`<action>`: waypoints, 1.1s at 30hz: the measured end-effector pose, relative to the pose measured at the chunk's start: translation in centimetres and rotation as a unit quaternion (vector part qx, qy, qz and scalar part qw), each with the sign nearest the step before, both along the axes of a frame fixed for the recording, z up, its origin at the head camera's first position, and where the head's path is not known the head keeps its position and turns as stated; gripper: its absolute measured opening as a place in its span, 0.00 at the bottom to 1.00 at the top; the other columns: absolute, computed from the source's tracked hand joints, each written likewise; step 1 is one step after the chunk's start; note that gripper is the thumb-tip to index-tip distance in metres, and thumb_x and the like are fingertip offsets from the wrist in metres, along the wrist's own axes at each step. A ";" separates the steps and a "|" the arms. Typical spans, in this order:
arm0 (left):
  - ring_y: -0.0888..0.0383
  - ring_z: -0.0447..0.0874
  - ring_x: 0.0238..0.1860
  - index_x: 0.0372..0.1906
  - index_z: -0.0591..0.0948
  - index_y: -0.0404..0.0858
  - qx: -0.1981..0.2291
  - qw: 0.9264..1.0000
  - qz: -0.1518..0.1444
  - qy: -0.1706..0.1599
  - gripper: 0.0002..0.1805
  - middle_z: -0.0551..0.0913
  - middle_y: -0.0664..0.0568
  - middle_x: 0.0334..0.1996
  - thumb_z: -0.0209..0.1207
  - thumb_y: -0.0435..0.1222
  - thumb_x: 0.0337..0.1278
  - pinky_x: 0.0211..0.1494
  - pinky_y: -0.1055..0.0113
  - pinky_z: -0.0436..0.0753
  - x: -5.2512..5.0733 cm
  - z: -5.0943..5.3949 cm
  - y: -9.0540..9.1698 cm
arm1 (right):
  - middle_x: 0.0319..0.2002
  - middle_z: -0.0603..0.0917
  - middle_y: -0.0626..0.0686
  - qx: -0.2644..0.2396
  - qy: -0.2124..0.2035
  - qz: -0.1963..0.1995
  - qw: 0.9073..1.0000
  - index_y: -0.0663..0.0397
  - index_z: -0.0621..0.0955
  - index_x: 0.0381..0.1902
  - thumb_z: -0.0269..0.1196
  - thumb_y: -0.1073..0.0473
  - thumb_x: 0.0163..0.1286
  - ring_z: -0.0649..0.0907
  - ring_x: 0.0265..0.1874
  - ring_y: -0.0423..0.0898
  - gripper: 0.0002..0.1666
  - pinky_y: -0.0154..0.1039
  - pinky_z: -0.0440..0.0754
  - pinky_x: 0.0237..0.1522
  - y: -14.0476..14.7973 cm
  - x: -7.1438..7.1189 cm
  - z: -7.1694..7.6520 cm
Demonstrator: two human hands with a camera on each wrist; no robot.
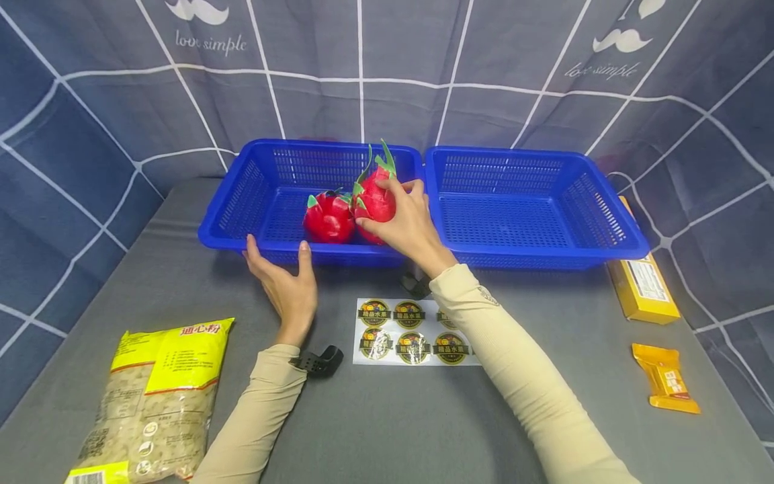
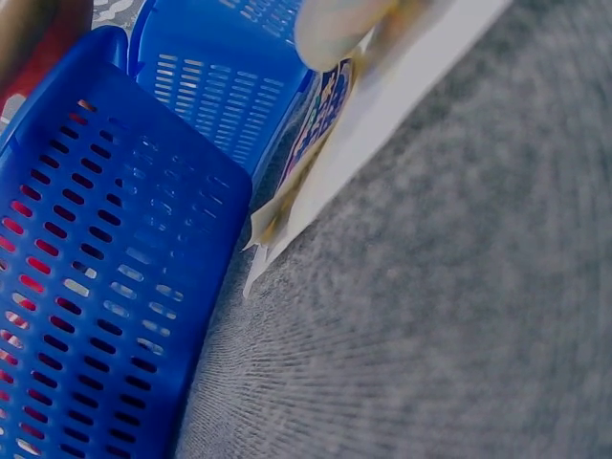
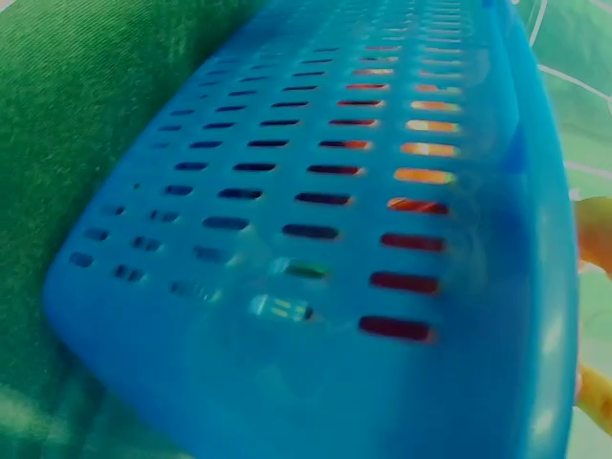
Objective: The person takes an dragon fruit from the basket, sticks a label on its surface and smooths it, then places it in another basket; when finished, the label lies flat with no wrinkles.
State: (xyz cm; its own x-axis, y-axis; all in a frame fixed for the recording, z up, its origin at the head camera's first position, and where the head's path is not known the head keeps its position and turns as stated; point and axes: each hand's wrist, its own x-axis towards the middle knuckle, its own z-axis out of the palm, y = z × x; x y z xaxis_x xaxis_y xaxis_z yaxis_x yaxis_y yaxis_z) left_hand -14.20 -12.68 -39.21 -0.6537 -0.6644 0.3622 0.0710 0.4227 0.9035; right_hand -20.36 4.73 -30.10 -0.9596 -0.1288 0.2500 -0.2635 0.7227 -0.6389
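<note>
My right hand [image 1: 409,220] grips a red dragon fruit [image 1: 373,196] with green leaf tips, at the right side of the left blue basket [image 1: 329,254]. Another red dragon fruit [image 1: 329,219] lies in that basket, just left of the held one. At the basket's front edge is my left hand [image 1: 285,286], thumb and fingers spread, holding nothing. The left wrist view has the wall of a blue basket [image 2: 105,277] close up; through the slots of the basket [image 3: 287,191] in the right wrist view, red shows.
A second blue basket [image 1: 544,252] stands on the right. In front lies a sheet of round stickers [image 1: 413,332]. A yellow bag of pasta [image 1: 160,396] is at the left; a yellow box [image 1: 647,289] and an orange packet [image 1: 667,378] are at the right. Grey cloth [image 1: 387,430] covers the table.
</note>
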 end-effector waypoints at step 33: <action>0.53 0.41 0.72 0.69 0.48 0.44 -0.010 1.000 0.003 0.001 0.44 0.50 0.42 0.69 0.56 0.52 0.52 0.73 0.61 0.47 0.0 -0.1 -0.2 | 0.51 0.69 0.54 -0.272 -0.071 0.020 0.959 0.46 0.68 0.58 0.69 0.56 0.51 0.77 0.44 0.53 0.36 0.44 0.83 0.38 6.5 10.2 0.5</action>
